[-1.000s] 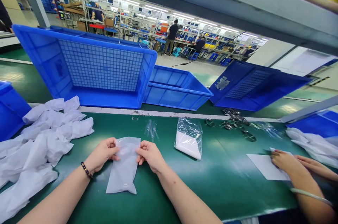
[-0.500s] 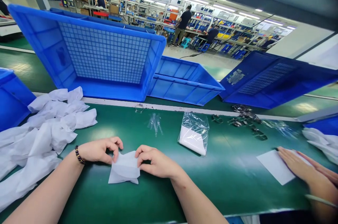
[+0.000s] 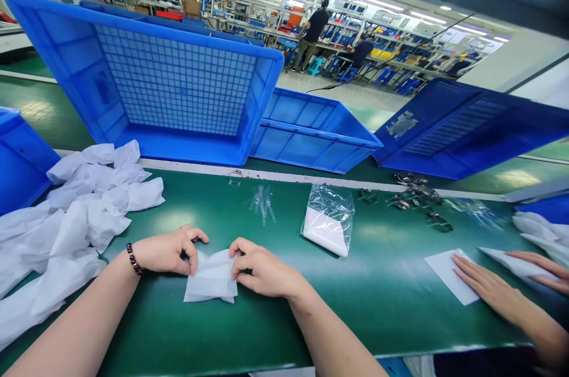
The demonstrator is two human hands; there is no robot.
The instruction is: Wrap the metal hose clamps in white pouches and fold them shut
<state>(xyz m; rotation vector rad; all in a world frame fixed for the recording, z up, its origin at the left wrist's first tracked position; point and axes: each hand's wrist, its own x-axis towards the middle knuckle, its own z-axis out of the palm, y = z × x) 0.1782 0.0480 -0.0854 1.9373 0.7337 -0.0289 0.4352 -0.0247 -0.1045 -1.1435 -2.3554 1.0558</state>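
A small folded white sheet [image 3: 211, 281] lies on the green work surface [image 3: 178, 335] between my hands. My left hand [image 3: 171, 251], below a dark beaded bracelet, pinches the sheet's upper left edge between thumb and fingers. At its right edge, my right hand [image 3: 258, 267] grips it with curled fingers and thumb. Crumpled white wrapped pieces [image 3: 84, 211] are heaped to the left. Beyond my hands are several thin clear strips [image 3: 263, 205] and a clear plastic bag [image 3: 328, 226] with white sheets inside.
Blue crates [image 3: 178, 86] stand along the far edge, some tilted. Small dark metal items [image 3: 413, 193] lie at the back right. At the right, a person's hands [image 3: 493, 291] touch white sheets [image 3: 448, 273]. More people are in the background.
The other person's hands have moved apart, one now flat on a white sheet and the other at a second sheet. My hands have barely shifted on the folded sheet. The view has tilted slightly.
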